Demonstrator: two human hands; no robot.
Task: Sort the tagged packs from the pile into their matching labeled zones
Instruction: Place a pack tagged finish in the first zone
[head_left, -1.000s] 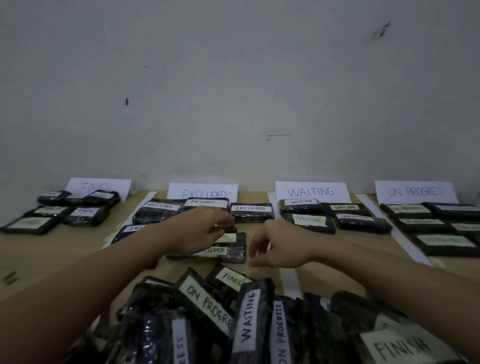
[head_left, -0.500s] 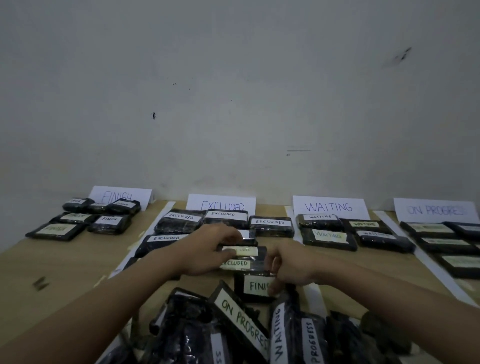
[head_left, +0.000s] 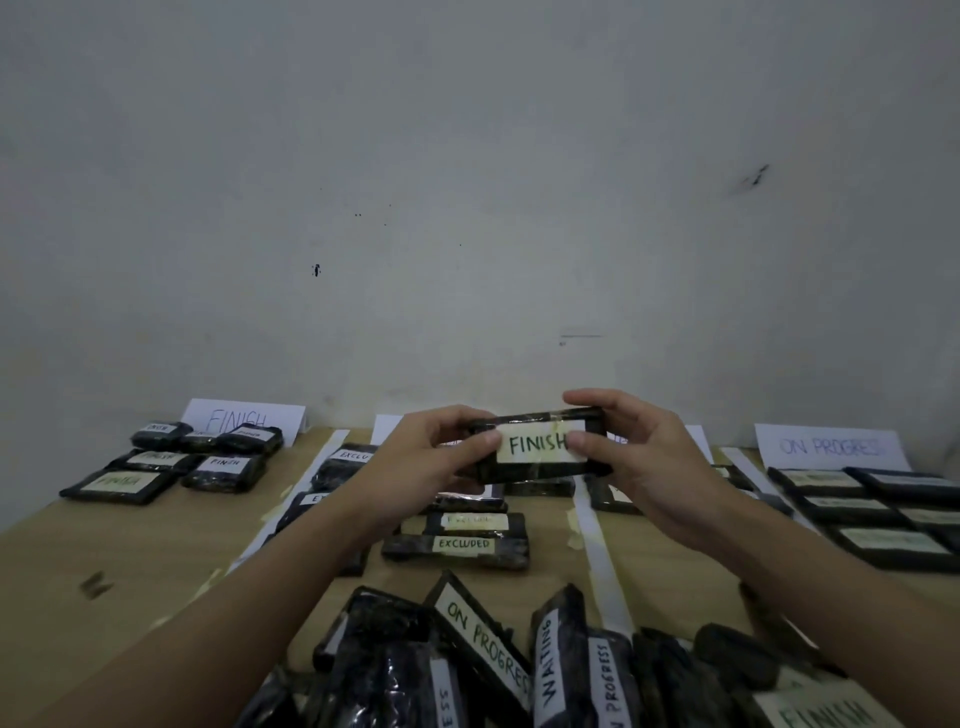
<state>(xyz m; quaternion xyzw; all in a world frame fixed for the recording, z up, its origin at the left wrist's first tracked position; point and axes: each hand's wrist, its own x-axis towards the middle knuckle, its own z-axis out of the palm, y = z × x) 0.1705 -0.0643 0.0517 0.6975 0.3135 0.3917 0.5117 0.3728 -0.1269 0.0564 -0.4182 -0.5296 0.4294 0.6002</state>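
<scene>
Four zones along the desk (head_left: 130, 561)

FINISH sign (head_left: 244, 421) far left, ON PROGRESS sign (head_left: 831, 447) far right; pile (head_left: 493, 670) nearest, EXCLUDED packs (head_left: 462, 535) just behind it.

wooden table (head_left: 130, 566) with sorted packs
white paper strips (head_left: 597, 551) split it into zones; dark tagged packs lie in groups, with a loose pile (head_left: 467, 670) at the near edge.

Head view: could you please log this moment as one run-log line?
held: FINISH pack | left hand, right hand: gripping its ends | target: FINISH sign zone, far left
</scene>
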